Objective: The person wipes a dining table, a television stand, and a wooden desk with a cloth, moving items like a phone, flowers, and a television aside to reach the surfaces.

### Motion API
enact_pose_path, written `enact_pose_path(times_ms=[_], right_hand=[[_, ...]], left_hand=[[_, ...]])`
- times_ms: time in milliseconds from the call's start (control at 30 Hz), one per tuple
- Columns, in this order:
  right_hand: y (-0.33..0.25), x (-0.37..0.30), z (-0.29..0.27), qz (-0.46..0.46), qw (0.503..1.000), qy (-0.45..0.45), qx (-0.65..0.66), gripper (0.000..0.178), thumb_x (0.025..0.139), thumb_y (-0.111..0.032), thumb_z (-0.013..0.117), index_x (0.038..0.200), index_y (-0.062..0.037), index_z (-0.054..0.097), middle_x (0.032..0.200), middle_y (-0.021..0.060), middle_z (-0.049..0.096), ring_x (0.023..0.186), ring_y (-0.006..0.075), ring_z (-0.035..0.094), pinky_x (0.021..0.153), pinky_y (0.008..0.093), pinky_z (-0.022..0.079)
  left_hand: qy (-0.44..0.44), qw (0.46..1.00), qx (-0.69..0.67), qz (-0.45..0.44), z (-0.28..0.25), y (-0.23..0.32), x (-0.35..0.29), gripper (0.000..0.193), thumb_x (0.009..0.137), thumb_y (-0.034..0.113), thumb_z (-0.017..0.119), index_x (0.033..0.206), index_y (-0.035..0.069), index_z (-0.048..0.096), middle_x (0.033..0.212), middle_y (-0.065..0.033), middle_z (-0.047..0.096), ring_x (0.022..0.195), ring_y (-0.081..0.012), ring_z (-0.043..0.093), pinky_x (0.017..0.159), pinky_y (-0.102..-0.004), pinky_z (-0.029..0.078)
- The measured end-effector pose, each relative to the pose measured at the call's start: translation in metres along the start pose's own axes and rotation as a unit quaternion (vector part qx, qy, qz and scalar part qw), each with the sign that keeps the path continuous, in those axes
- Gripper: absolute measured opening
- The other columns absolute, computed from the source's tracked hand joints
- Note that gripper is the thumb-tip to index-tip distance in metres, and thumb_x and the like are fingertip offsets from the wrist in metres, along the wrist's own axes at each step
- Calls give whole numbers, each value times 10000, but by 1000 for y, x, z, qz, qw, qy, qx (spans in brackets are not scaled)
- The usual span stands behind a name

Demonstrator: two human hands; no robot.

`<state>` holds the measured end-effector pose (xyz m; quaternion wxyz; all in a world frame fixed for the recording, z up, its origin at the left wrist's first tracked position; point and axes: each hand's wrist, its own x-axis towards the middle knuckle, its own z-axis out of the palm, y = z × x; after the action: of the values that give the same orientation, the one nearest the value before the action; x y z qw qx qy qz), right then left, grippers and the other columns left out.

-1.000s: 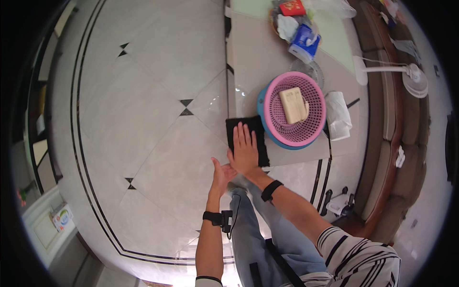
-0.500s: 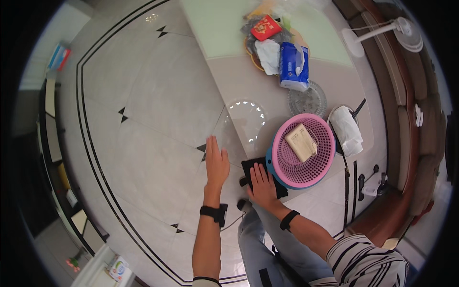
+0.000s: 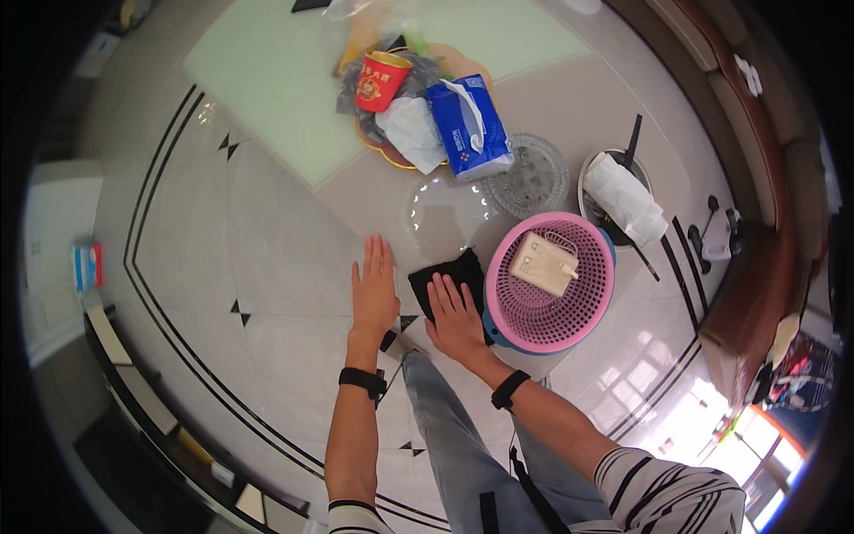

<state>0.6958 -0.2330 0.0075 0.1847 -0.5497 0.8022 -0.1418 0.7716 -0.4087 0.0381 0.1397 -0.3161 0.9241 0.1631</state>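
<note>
My right hand (image 3: pixel 455 322) lies flat with fingers stretched on a folded black cloth (image 3: pixel 459 265) at the near left edge of the table. Just right of the cloth stands a pink perforated basket (image 3: pixel 527 326), nested in a blue basin (image 3: pixel 503 337). A cream-coloured box-shaped device (image 3: pixel 540 265) with a cable rests inside the basket. My left hand (image 3: pixel 374 287) is open with nothing in it, fingers straight and pointing away from me. It is held by the table's left edge, apart from the cloth. Black straps circle both wrists.
Behind the basket are a clear glass dish (image 3: pixel 539 189) and a blue tissue pack (image 3: pixel 471 133). A red paper cup (image 3: pixel 382 82) sits among bags on a gold-rimmed tray (image 3: pixel 398 160). At right, a bowl (image 3: pixel 584 184) holds white paper (image 3: pixel 625 200) and dark sticks. A brown sofa (image 3: pixel 743 178) runs alongside.
The view has turned, so the table and its things appear further left. My right hand is still flat on the cloth. My left hand stays open beside the table edge.
</note>
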Motion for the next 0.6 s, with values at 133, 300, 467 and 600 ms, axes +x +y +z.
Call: enact_pose_path(times_ms=[133,300,467,600], right_hand=[[-10,23,4,81,993,17,-81,752,951,-381,512,1522,43,268,1608,198,240,1490,331,226,1209,516,151],[-6,127,4,276,940,178,-95,748,954,-374,497,1513,67,269,1606,235,222,1491,378,208,1206,539,137],[-3,173,2,345,902,235,-112,718,944,-377,501,1516,14,313,1595,206,268,1488,354,216,1196,546,138],[-1,206,0,409,857,283,-136,653,933,-366,511,1486,-37,397,1529,200,378,1456,358,271,1164,558,181]], left_hand=[[-4,999,-13,46,0,-20,-3,852,721,-71,635,1506,-13,309,1611,-157,245,1507,-297,213,1167,-543,254],[-1,984,-115,136,-24,-53,27,815,719,-65,648,1478,-23,354,1581,-190,278,1473,-330,271,1138,-528,299],[58,994,-12,95,-61,-113,57,808,739,-45,639,1488,-25,337,1589,-191,259,1481,-315,264,1146,-538,287],[12,995,61,74,-70,-148,80,786,781,-2,616,1507,-11,314,1606,-162,243,1492,-302,241,1157,-554,264]])
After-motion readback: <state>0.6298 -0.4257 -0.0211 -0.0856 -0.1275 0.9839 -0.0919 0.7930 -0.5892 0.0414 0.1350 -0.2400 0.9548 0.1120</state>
